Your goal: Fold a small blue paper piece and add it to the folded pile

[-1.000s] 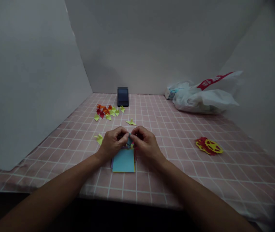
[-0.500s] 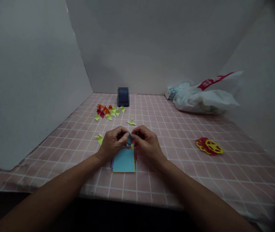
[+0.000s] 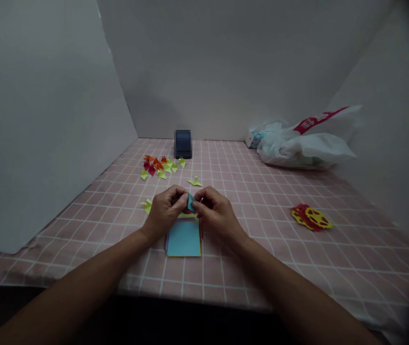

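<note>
A small folded piece of blue paper (image 3: pixel 191 202) is pinched between my two hands, above the far edge of a paper stack. My left hand (image 3: pixel 168 206) grips its left side with thumb and fingers. On its right side, my right hand (image 3: pixel 216 208) holds it with thumb and forefinger. Just below lies the stack of square coloured paper (image 3: pixel 184 239), a light blue sheet on top and yellow, purple and red edges peeking out. A yellow folded paper bird (image 3: pixel 147 206) rests left of my left hand, and another yellow paper bird (image 3: pixel 195 181) sits beyond both hands.
Several orange, red and yellow folded paper pieces (image 3: pixel 157 165) cluster at the far left, near a dark, pixelated upright device (image 3: pixel 183 143). A white plastic bag (image 3: pixel 297 146) lies at the back right. Red and yellow cut-out pieces (image 3: pixel 312 218) are on the right of the checked tablecloth (image 3: pixel 247 201).
The blue paper has turned between my fingers and shows a broader face. My fingers have shifted slightly on it; the other things stay put.
</note>
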Motion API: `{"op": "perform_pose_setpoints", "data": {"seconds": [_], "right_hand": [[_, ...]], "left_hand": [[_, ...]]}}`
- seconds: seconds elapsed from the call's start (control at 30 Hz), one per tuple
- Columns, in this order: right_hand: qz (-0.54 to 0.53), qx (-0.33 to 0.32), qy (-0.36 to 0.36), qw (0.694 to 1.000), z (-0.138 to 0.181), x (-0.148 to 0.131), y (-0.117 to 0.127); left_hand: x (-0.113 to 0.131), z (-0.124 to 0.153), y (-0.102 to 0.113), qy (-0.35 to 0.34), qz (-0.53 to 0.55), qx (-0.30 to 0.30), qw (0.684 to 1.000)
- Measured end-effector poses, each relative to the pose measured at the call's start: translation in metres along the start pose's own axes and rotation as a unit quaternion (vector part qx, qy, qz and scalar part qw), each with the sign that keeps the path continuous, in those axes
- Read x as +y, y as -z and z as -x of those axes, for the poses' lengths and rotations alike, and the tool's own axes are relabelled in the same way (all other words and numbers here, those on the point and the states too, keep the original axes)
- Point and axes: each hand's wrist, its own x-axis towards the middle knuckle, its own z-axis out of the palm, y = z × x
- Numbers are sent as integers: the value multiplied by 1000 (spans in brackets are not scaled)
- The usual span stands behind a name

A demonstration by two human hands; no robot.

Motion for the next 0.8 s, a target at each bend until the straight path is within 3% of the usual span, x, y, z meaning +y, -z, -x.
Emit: {"op": "perform_pose_setpoints", "data": {"seconds": [0.1, 0.33, 0.57, 0.8], "right_hand": [[-14, -2, -11, 1000, 1, -1, -1], [-75, -5, -46, 996, 0, -6, 0], [-53, 38, -20, 998, 1, -5, -1], [-3, 18, -22, 1000, 1, -4, -3]], "left_hand": [[0, 0, 1, 8, 22, -3, 1000], [1, -1, 0, 51, 90, -90, 991], [6, -2, -1, 46, 97, 4, 994], [9, -2, -1, 34, 94, 18, 995]]}}
